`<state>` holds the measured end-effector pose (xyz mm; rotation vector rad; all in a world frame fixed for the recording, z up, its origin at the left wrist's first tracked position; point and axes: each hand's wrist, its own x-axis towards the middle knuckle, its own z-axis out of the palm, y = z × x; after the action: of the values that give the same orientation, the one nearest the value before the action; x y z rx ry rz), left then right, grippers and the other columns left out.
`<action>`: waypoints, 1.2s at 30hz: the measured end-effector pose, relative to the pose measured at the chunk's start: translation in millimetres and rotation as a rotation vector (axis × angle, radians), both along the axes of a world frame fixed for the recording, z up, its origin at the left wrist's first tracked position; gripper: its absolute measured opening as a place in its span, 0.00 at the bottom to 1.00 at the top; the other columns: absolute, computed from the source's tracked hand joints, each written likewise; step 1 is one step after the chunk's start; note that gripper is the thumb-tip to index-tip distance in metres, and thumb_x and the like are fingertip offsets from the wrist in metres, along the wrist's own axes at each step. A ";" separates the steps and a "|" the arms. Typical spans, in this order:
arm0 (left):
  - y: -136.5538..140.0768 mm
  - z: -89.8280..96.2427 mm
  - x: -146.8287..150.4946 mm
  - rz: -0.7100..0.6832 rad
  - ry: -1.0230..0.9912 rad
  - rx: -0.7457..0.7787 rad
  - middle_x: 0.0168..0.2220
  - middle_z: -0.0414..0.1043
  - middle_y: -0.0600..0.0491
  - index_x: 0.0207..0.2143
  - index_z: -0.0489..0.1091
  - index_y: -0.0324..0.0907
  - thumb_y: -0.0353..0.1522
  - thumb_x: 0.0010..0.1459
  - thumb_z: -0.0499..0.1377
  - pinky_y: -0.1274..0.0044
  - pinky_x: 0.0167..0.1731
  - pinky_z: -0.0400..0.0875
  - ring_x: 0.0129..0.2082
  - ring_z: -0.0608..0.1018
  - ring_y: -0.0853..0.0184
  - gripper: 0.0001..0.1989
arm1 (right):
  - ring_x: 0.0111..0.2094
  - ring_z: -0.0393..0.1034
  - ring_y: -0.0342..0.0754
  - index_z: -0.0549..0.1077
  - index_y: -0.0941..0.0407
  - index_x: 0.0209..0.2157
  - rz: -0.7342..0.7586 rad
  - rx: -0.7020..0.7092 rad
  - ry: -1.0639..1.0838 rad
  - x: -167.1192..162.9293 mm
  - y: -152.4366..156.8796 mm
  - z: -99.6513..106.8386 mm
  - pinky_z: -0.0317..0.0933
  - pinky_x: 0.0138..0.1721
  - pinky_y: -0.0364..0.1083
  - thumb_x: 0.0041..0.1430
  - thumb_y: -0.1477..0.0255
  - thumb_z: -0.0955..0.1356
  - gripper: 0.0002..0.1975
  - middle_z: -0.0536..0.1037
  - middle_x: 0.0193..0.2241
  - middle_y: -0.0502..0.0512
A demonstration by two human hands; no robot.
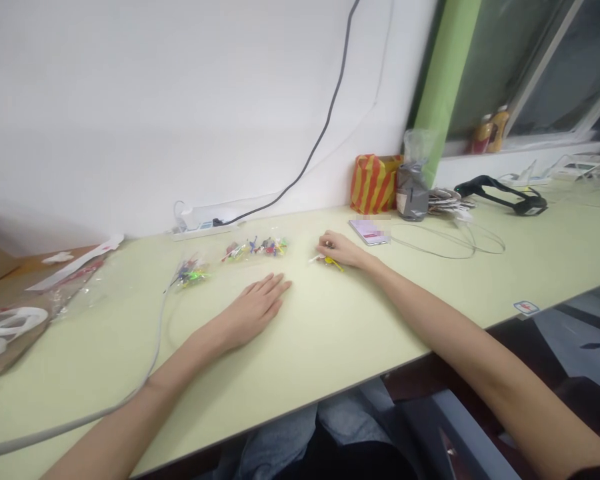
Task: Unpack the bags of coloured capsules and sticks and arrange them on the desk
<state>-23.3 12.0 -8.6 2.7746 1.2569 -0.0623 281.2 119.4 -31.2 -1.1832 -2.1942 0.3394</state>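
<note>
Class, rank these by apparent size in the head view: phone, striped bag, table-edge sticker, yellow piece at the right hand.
1. Striped bag
2. Phone
3. Table-edge sticker
4. Yellow piece, by its visible part

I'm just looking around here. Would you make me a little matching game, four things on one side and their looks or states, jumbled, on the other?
Things:
1. left hand
2. right hand
3. phone
4. bag

Looks or states:
A. screen facing up
B. red and yellow stripes
C. stretched out, palm down
D. curled, close by a small yellow piece

Right pairs: 1-C, 2-D, 3-A, 4-B
</note>
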 end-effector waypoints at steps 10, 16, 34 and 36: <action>7.0 -5.9 -6.6 0.065 -0.084 -0.011 0.75 0.35 0.49 0.74 0.40 0.45 0.50 0.72 0.38 0.62 0.71 0.46 0.74 0.46 0.57 0.35 | 0.31 0.63 0.44 0.72 0.57 0.33 0.207 0.052 -0.195 -56.1 -37.1 6.9 0.56 0.37 0.44 0.71 0.65 0.64 0.13 0.67 0.35 0.52; 11.1 -11.1 -10.4 0.057 -0.074 -0.017 0.75 0.38 0.49 0.74 0.43 0.45 0.52 0.71 0.37 0.62 0.71 0.44 0.74 0.46 0.58 0.35 | 0.37 0.68 0.46 0.76 0.56 0.41 0.328 0.038 -0.078 -67.0 -46.0 13.2 0.61 0.44 0.45 0.73 0.61 0.62 0.16 0.70 0.42 0.55; 9.8 -8.6 -10.2 0.027 -0.071 0.011 0.74 0.42 0.45 0.72 0.49 0.44 0.51 0.72 0.38 0.62 0.69 0.48 0.73 0.51 0.56 0.34 | 0.62 0.57 0.70 0.57 0.61 0.64 -0.968 -0.125 -0.094 89.9 37.0 -21.7 0.53 0.58 0.64 0.58 0.47 0.66 0.42 0.68 0.58 0.77; 11.0 -9.9 -11.3 0.020 -0.083 0.015 0.74 0.43 0.46 0.72 0.49 0.45 0.51 0.72 0.38 0.63 0.69 0.49 0.73 0.51 0.57 0.34 | 0.62 0.57 0.70 0.57 0.61 0.63 -0.971 -0.103 -0.138 86.7 40.3 -23.6 0.53 0.58 0.64 0.57 0.51 0.68 0.41 0.66 0.59 0.77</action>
<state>-34.6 23.0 -18.5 2.7461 1.2697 0.0639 367.9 159.7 -54.8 -2.1864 -1.4578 -0.0523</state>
